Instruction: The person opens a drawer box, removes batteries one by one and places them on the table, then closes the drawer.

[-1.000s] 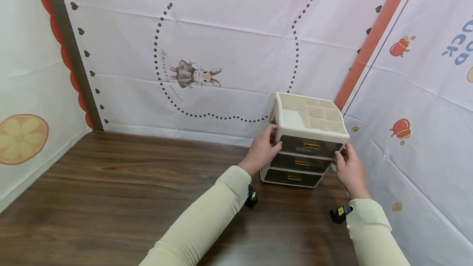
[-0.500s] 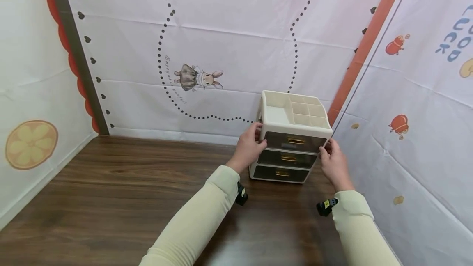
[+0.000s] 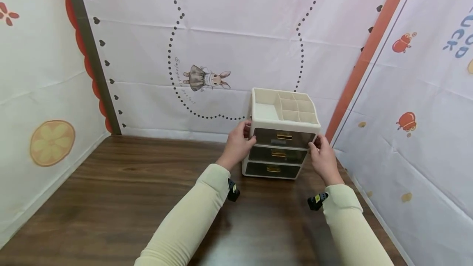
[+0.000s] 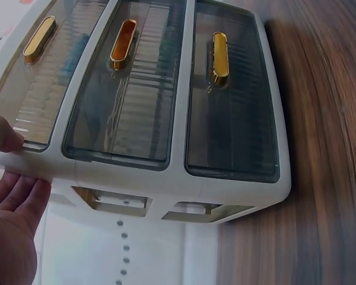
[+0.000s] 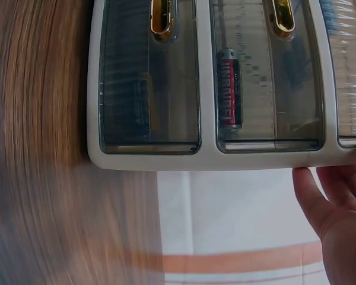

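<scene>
A cream desktop drawer organizer (image 3: 283,124) stands upright on the wooden surface, with three dark see-through drawers and gold handles. My left hand (image 3: 238,142) grips its left side near the top drawer, thumb at the front edge and fingers along the side wall. On the opposite side, my right hand (image 3: 323,156) holds the right edge at about the same height. Both wrist views show the drawers sideways and shut. Through the middle drawer front, the right wrist view shows a red and black battery (image 5: 230,89). A dim blue item (image 5: 142,107) lies inside the bottom drawer.
Divided open compartments (image 3: 297,106) top the organizer. A white printed back sheet (image 3: 148,52) rises behind it, and another printed sheet (image 3: 417,134) stands at the right. Dark wood-grain surface (image 3: 129,192) extends to the left and front.
The organizer has shifted left, away from the right-hand sheet, with both hands keeping their hold on its sides. The head view has also turned slightly.
</scene>
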The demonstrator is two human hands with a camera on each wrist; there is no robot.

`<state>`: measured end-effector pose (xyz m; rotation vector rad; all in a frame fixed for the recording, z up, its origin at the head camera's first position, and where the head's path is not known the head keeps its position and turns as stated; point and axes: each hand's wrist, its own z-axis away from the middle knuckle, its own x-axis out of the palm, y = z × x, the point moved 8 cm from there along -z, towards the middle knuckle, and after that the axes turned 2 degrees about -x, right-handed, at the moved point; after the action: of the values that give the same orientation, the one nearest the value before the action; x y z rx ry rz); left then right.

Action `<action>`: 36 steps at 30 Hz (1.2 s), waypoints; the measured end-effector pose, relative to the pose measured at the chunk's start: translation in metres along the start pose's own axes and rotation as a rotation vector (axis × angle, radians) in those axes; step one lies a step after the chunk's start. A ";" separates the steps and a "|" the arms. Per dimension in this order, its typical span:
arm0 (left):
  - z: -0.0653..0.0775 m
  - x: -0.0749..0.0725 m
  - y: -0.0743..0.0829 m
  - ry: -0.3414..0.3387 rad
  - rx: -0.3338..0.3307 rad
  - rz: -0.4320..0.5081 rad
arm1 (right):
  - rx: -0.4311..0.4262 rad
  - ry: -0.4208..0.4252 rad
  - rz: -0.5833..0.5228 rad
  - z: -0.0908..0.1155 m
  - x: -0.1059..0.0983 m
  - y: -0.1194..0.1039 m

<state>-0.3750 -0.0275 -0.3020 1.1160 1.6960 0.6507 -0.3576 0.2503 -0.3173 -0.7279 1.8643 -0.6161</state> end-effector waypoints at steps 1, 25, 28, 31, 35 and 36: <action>0.000 -0.004 -0.002 0.002 0.000 -0.004 | -0.006 -0.002 0.005 -0.001 0.003 -0.002; 0.002 -0.079 -0.038 0.018 -0.036 0.002 | -0.095 -0.022 0.007 -0.002 0.056 -0.063; 0.000 -0.088 -0.038 0.028 -0.041 0.008 | -0.107 -0.021 0.001 -0.005 0.059 -0.071; 0.000 -0.095 -0.040 0.030 -0.054 0.019 | -0.111 -0.020 -0.005 -0.007 0.063 -0.076; 0.004 -0.100 -0.049 0.026 -0.083 0.038 | -0.101 -0.039 -0.012 -0.005 0.072 -0.080; 0.006 -0.102 -0.052 0.023 -0.091 0.044 | -0.097 -0.045 -0.014 -0.004 0.075 -0.080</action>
<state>-0.3776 -0.1418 -0.3028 1.0880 1.6487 0.7639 -0.3682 0.1420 -0.3069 -0.8127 1.8595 -0.5170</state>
